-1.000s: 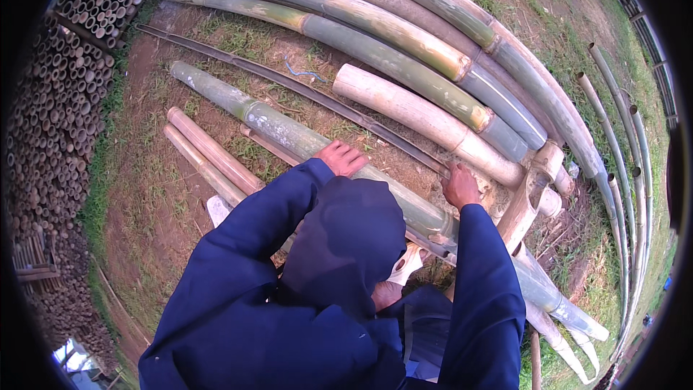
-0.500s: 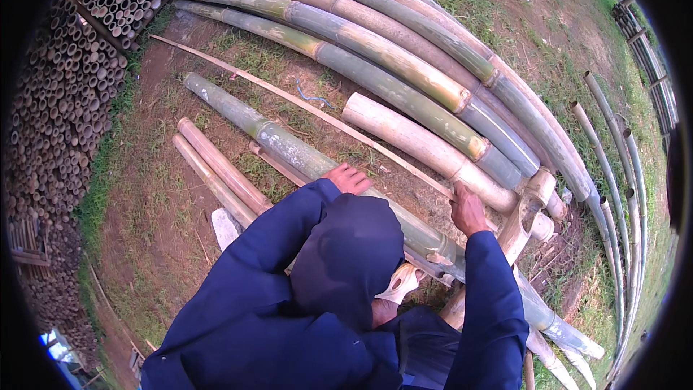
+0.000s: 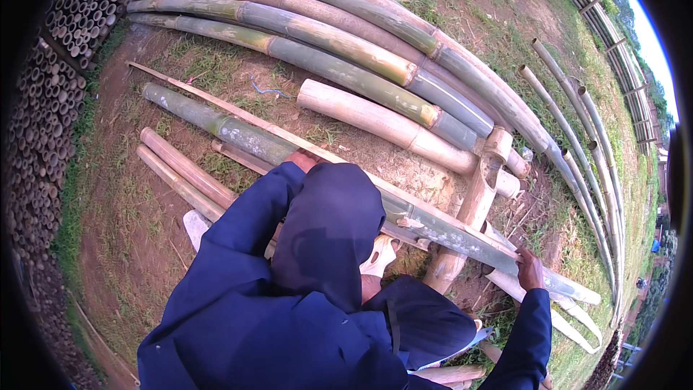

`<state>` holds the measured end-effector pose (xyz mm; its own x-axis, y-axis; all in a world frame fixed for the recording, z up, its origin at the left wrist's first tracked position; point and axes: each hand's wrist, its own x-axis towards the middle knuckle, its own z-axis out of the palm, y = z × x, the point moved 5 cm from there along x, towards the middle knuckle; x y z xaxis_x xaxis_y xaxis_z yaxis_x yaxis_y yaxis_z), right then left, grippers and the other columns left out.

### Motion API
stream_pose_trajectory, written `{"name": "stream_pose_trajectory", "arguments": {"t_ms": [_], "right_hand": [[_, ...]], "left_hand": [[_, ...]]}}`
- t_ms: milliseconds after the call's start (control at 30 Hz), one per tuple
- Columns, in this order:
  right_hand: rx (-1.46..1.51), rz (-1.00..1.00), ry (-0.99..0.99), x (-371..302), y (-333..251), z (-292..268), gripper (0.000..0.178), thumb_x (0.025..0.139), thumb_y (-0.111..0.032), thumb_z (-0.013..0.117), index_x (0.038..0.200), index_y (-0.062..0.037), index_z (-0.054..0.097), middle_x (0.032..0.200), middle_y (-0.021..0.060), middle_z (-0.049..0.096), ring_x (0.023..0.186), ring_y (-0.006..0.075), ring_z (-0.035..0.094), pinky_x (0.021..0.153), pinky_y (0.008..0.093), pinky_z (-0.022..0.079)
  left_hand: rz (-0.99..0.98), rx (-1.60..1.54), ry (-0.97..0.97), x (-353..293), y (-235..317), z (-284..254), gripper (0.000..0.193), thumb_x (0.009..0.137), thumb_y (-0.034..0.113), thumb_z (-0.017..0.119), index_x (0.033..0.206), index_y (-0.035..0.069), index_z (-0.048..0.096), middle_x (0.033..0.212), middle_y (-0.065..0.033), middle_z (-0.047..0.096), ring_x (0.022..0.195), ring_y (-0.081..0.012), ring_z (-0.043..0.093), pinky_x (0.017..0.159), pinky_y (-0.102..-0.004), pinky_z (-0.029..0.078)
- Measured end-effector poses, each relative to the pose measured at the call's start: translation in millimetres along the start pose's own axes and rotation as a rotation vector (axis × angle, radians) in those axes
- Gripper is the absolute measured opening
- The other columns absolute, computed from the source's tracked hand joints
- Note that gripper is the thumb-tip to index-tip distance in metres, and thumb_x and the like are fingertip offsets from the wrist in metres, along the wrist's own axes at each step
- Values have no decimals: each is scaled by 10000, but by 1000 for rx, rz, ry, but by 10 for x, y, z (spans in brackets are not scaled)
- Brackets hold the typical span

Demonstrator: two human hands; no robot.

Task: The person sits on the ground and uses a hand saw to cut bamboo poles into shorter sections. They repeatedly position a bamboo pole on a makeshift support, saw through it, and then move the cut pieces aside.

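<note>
A long, thin bamboo strip [image 3: 249, 123] runs slantwise along a thick green bamboo pole [image 3: 440, 235]. My right hand [image 3: 530, 269] is closed around the strip's right end, against the pole's upper side. My left hand [image 3: 303, 160] rests on the pole farther left, touching or close beside the strip. The dark hood hides most of its fingers, so I cannot tell its grip. The pole lies across a pale bamboo support [image 3: 469, 209] with a cut opening at its top.
Several long bamboo poles [image 3: 346, 72] lie side by side beyond a short, thick bamboo piece [image 3: 390, 126]. Two thinner pieces [image 3: 184, 166] lie at left. A stack of cut bamboo [image 3: 43, 130] stands at far left. Upright slim poles [image 3: 577, 166] stand at right.
My right hand has moved right and nearer, drawing the strip from the ground beyond onto the green pole. My left hand shows less now. The whole view has shifted somewhat.
</note>
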<state>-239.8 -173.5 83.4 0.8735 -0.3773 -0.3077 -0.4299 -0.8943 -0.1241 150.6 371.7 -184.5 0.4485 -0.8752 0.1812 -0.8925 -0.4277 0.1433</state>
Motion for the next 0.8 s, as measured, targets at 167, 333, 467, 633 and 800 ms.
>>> {"name": "stream_pose_trajectory", "arguments": {"t_ms": [167,333,467,633,800], "right_hand": [[-99,107,-105,-29,12,197,639,751,-126,860,1343,-70,626,1308,246,638,1232,437,603,1037,496,495],[-68,-99,-195,462,-945,118,913,752,-478,864,1506,-114,500,1357,247,634,1269,428,602,1082,535,460],[-52,-46,-306,791,-1429,320,990,797,-741,727,1531,-126,473,1303,246,672,1212,444,642,1079,534,465],[120,-181,-198,1127,-2192,386,981,817,-728,726,1533,-111,467,1276,264,681,1214,439,648,1037,512,513],[123,-316,-276,1474,-3057,743,761,841,-561,793,1401,-83,605,1139,247,730,1103,434,691,974,501,538]], "left_hand": [[17,10,-50,-70,-79,76,418,957,303,504,1341,169,600,1261,-100,650,1160,-285,625,1061,-432,447],[56,51,47,-79,0,-18,455,960,323,498,1381,170,577,1340,-106,623,1224,-292,601,1090,-437,436],[3,82,54,-6,78,-259,528,966,331,494,1452,126,523,1515,-130,530,1361,-300,526,1140,-437,394],[44,58,221,14,229,-459,544,972,334,494,1468,108,509,1553,-150,499,1378,-297,515,1143,-439,386],[-32,16,-33,58,172,-246,539,991,345,473,1475,112,510,1609,-201,428,1406,-313,493,1160,-451,367]]}}
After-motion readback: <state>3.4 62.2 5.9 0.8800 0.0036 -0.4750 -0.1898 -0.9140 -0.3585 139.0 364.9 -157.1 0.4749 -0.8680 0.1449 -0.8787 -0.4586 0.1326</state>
